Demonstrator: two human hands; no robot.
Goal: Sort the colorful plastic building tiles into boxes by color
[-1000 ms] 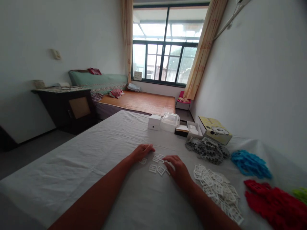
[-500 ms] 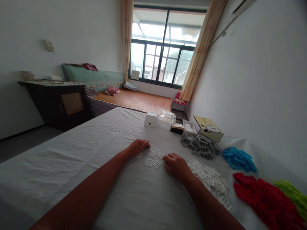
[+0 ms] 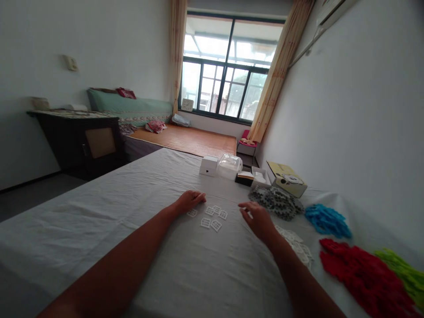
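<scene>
Several small white lattice pieces (image 3: pixel 216 225), shaped like little windows, lie loose on the pale sheet between my hands. My left hand (image 3: pixel 190 202) rests left of them with its fingers curled together; whether anything is inside cannot be seen. One more white lattice piece (image 3: pixel 192 213) lies just below that hand, close to the wrist. My right hand (image 3: pixel 257 216) hovers to the right, thumb and forefinger apart, with nothing visible between them. A larger pile of white lattice pieces (image 3: pixel 300 247) is partly hidden behind my right forearm.
Grey toothed pieces (image 3: pixel 276 202) lie beyond my right hand. Farther right are blue pieces (image 3: pixel 327 221), red pieces (image 3: pixel 361 274) and green pieces (image 3: pixel 402 274). At the back stand a white box (image 3: pixel 208 165), a clear plastic container (image 3: pixel 229 165) and a yellow box (image 3: pixel 287 178).
My right hand has lifted away from the loose white pieces and moved right towards the pile, its fingers parting. My left hand has stayed nearly in place.
</scene>
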